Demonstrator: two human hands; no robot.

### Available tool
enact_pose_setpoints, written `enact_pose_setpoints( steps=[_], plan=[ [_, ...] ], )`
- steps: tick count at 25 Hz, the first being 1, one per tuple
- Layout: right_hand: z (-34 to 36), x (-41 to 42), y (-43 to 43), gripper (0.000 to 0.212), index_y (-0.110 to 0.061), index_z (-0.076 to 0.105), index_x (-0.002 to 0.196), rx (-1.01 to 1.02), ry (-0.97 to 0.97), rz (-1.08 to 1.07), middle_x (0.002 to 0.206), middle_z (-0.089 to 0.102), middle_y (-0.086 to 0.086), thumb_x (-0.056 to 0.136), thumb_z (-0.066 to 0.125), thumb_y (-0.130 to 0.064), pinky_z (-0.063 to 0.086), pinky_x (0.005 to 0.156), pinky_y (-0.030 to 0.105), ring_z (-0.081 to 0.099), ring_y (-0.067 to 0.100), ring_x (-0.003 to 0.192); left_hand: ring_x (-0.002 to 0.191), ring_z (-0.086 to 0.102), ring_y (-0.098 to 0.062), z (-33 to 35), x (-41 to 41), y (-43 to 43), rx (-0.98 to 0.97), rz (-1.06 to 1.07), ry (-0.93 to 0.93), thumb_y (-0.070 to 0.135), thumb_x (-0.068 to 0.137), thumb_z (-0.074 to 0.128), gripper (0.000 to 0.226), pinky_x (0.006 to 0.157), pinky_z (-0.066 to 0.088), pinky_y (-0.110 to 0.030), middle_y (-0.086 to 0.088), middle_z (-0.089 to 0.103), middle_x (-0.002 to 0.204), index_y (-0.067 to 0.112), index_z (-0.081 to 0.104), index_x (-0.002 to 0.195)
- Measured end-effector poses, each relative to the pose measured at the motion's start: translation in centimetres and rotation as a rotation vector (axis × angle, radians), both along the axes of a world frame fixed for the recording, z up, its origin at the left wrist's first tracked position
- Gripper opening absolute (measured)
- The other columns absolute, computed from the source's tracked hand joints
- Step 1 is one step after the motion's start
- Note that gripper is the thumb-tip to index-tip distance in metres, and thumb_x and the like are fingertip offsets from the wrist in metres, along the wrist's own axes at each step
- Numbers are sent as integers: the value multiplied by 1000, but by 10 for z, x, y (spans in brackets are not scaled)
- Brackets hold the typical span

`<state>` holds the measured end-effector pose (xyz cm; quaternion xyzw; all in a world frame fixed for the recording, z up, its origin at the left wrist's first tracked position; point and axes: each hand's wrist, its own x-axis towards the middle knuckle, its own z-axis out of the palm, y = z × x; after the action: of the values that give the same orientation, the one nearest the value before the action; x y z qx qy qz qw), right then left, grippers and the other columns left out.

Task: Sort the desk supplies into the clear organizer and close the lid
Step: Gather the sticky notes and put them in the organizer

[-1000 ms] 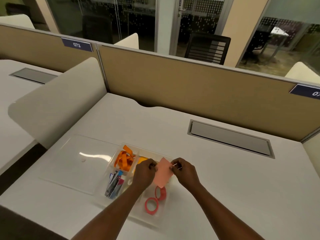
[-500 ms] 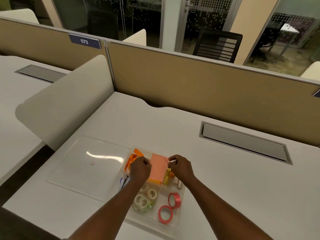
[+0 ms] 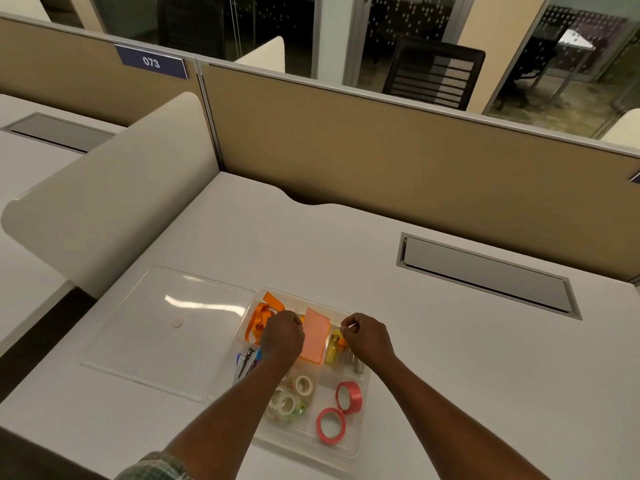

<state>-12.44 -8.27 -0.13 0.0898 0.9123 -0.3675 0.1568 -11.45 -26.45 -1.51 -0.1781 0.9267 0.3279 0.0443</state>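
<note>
Now the pink notepad lies low-centre in the organizer, long axis running away, between both curled hands: left hand touching it, right hand just beside; grip contents unclear.

Organizer: clear glossy plastic, as is the lid. Desk: matt, smooth. Notes: pink paper. Partition: cloth-faced.

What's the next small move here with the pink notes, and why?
Probably draw both hands back off the organizer. The pink sticky notes already lie in a back compartment between the left hand and right hand, and the clear organizer is filled, while the lid lies flat beside it, not yet closed.
</note>
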Motion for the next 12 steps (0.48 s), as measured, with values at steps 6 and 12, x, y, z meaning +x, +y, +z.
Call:
enact_pose_setpoints(
  steps=[6,12],
  plan=[
    [-2,6,3,7,-29,68,90,44,34,44,82,68,-10,86,63,-33,55,78,33,64,11,83,97,66,-19,-5,11,0,-40,-49,98,10,91,56,24,74,53,-30,-6,69,111,13,69,110],
    [-5,21,8,24,-25,64,110,194,170,74,108,63,-2,89,59,-35,54,80,36,61,17,98,86,65,-24,6,21,-22,-68,-19,211,23,90,59,17,67,46,-28,-7,68,97,14,70,98]
  ],
)
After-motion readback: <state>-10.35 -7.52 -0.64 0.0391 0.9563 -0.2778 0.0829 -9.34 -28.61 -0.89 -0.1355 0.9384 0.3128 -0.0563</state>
